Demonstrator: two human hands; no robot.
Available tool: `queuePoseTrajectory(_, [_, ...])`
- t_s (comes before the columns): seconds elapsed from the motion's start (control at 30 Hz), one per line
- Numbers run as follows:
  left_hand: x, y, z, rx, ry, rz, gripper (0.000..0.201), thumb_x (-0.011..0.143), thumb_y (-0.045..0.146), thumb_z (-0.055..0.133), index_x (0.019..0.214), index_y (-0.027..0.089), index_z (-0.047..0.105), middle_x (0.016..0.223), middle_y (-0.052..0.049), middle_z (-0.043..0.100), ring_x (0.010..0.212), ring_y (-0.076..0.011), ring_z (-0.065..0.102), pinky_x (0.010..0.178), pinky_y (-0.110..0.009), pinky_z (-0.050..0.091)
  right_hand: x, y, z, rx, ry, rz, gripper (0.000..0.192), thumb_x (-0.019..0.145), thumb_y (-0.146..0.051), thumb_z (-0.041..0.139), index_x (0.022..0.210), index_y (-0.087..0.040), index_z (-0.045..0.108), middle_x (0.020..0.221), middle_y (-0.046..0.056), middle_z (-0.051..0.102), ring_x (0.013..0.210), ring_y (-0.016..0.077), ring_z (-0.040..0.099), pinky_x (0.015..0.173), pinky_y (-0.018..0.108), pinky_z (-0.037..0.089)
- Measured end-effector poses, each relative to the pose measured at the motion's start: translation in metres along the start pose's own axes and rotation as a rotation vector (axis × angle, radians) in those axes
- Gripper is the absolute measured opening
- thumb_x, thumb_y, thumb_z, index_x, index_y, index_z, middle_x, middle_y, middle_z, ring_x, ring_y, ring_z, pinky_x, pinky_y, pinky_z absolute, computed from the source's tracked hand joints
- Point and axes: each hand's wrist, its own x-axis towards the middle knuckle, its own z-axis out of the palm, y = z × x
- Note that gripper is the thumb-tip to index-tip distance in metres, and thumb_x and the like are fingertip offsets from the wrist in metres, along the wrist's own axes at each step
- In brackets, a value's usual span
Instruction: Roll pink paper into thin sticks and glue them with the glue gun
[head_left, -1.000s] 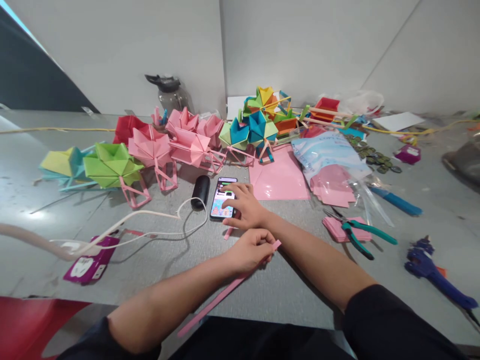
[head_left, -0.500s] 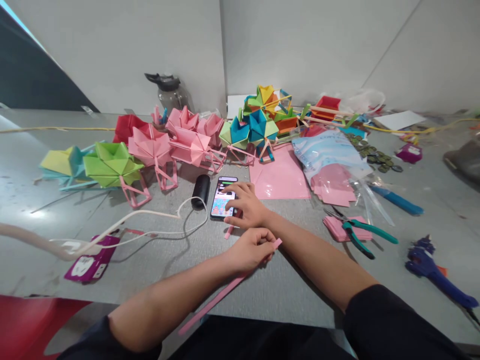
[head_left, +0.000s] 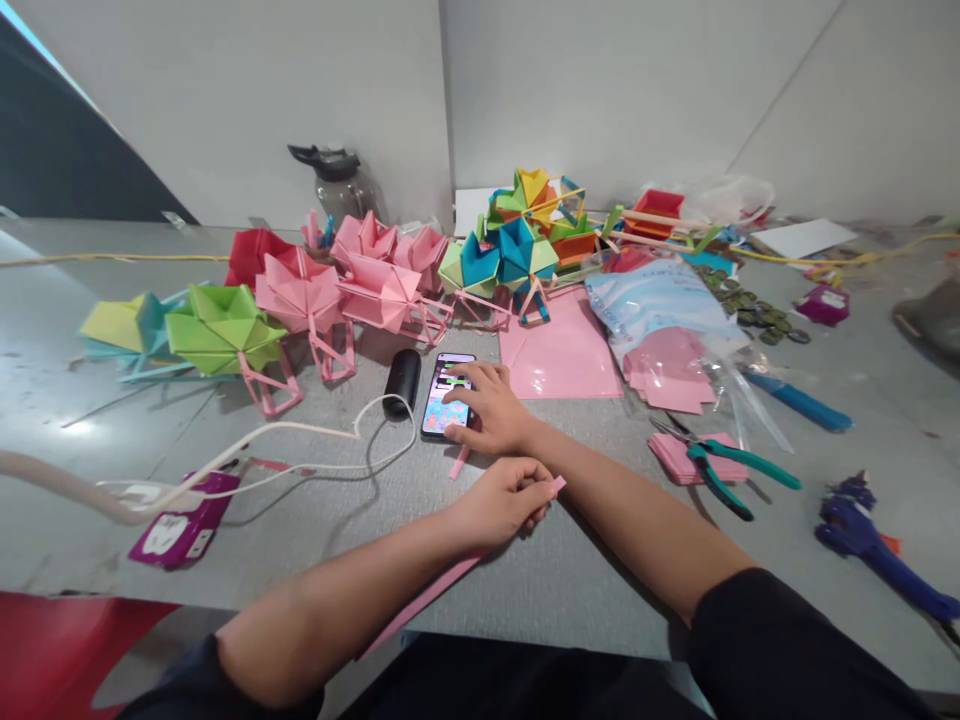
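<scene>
Head view: left hand (head_left: 501, 500) fingers pinch the pink paper strip (head_left: 427, 597); right hand (head_left: 491, 408) fingers spread open on the phone (head_left: 445, 394).

The lower right part of the phone (head_left: 445, 391) screen is covered by the right hand (head_left: 491, 410), and what the screen shows is too small to be read. The middle of the pink paper strip (head_left: 427, 598) is hidden inside the closed left hand (head_left: 501, 500). The blue glue gun (head_left: 874, 548) is cut off by the right edge.
</scene>
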Motion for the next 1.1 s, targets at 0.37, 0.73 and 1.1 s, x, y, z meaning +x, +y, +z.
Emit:
queuePoseTrajectory(0.37, [-0.0002,-0.0008,-0.0013,0.048,-0.013,0.029,0.048,0.094,0.061,0.061,0.07,0.021,0.051,0.057,0.005,0.051,0.05,-0.0105,0.045,0.053,-0.027,0.036,0.0052,-0.0026,0.0027,-0.079,-0.127,0.014,0.067,0.093,-0.076,0.06,0.143,-0.031,0.067,0.167,0.015,0.039,0.149,0.0413,0.033,0.115,0.062,0.025])
queuePoseTrajectory(0.73, [-0.0003,0.0,0.0009,0.015,0.036,0.013,0.051,0.09,0.068,0.063,0.074,0.021,0.053,0.056,0.006,0.051,0.049,-0.0101,0.044,0.052,-0.027,0.038,-0.0007,0.0002,0.0039,-0.031,-0.03,-0.029,0.059,0.09,-0.071,0.065,0.13,-0.027,0.071,0.16,0.014,0.049,0.142,0.0387,0.04,0.113,0.058,0.029])
queuePoseTrajectory(1.1, [0.001,-0.0005,0.0017,-0.074,0.004,-0.073,0.039,0.08,0.054,0.076,0.077,0.019,0.057,0.057,0.005,0.055,0.048,-0.0088,0.046,0.052,-0.025,0.036,-0.0033,-0.0048,0.004,-0.012,-0.116,-0.135,0.056,0.087,-0.066,0.074,0.128,-0.028,0.073,0.163,0.015,0.045,0.144,0.0401,0.039,0.112,0.058,0.03])
